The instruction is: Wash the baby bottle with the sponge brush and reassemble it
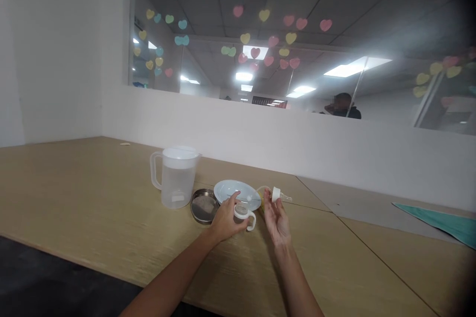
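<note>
My left hand (223, 222) is wrapped round a baby bottle (241, 212) with white side handles; its top is uncapped and faces up toward me. Between the fingertips of my right hand (277, 220) is the bottle's white teat cap (275, 194), tipped sideways with its clear teat pointing right. A thin pale tube curves from the cap to the left. Just behind both hands lies a pale blue plate (232, 185), and something thin and straight seems to rest in it. Left of my left hand sits a round metal tin (204, 207), its inside showing.
A translucent plastic jug (177, 185) with a handle stands left of the tin. Something yellow, mostly hidden, is behind my right hand. A green cloth (439, 223) lies at the far right. Behind the table are a white wall and a window with heart stickers.
</note>
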A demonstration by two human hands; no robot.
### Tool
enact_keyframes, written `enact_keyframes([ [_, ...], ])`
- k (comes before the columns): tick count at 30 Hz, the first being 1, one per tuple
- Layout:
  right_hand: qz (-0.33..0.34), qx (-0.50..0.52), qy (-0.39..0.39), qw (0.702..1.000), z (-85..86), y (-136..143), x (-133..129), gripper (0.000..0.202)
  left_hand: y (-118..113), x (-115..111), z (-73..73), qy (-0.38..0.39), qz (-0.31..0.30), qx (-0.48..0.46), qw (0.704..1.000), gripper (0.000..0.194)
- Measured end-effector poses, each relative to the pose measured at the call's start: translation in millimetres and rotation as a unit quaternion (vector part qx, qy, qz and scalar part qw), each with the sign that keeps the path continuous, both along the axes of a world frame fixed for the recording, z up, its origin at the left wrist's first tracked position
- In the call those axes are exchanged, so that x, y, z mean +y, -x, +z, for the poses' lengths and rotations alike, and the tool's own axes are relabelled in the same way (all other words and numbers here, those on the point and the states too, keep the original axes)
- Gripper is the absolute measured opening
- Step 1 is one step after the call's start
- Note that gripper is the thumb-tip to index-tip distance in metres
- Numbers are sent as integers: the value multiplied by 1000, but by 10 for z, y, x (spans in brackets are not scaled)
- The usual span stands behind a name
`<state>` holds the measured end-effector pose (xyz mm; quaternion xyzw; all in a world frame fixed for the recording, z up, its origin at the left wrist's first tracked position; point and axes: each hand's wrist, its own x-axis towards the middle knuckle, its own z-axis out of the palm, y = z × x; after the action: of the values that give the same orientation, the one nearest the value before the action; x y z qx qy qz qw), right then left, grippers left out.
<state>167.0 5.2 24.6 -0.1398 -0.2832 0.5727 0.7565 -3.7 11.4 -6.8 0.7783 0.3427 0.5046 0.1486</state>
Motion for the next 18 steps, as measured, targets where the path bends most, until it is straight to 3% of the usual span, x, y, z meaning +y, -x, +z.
enact_keyframes([
  [18,-5,-10,38,999,-174,15,190,14,5,-8,13,-7,1,11,1000,77],
])
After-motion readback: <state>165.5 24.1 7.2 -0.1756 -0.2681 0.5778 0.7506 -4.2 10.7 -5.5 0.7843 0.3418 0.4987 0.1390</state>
